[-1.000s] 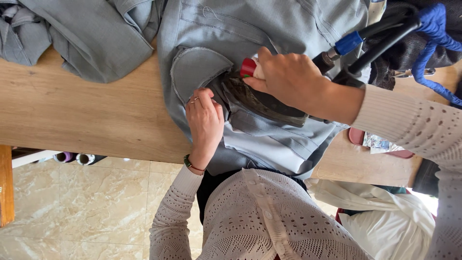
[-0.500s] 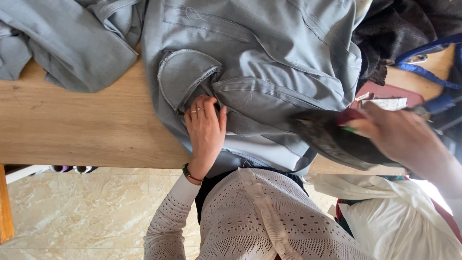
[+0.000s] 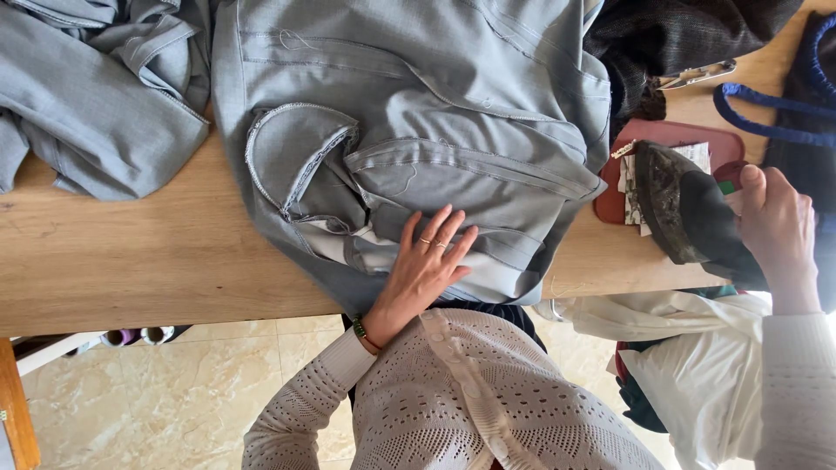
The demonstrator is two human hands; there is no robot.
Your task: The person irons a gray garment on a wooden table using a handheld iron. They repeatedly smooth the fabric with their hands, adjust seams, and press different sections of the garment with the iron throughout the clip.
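Far left: a heap of grey cloth (image 3: pixel 96 96) is lying bunched on the wooden tabletop (image 3: pixel 131 261), well apart from both hands.

Centre: a grey garment (image 3: pixel 409 113) is lying spread over the tabletop, its lower edge hanging over the near side toward the person. A curved pocket flap (image 3: pixel 292 152) is standing turned up on its left part, showing a stitched edge and a paler lining beneath.

Centre, lower: the left hand (image 3: pixel 424 265) is lying open and flat on the garment, fingers spread and pointing away from the body, pressing the cloth down just right of the pocket flap. Rings are showing on two fingers, and a dark bracelet (image 3: pixel 362 332) is sitting at the wrist, next to a white knitted sleeve.

Right of centre: a reddish tray (image 3: pixel 670 139) is sitting on the tabletop, touching the garment's right edge, with small paper slips (image 3: pixel 629 187) lying on it.

Right: an iron (image 3: pixel 688 213) is being held tilted, its dark scorched soleplate facing left and covering part of the tray. The right hand (image 3: pixel 779 226) is closed around the iron's far side.

Upper right: dark fabric (image 3: pixel 688 35), small metal snips (image 3: pixel 697 76) and a blue strap (image 3: pixel 766 117) are crowding the tabletop corner.

Lower right: white cloth (image 3: pixel 688 348) is hanging below the tabletop edge.
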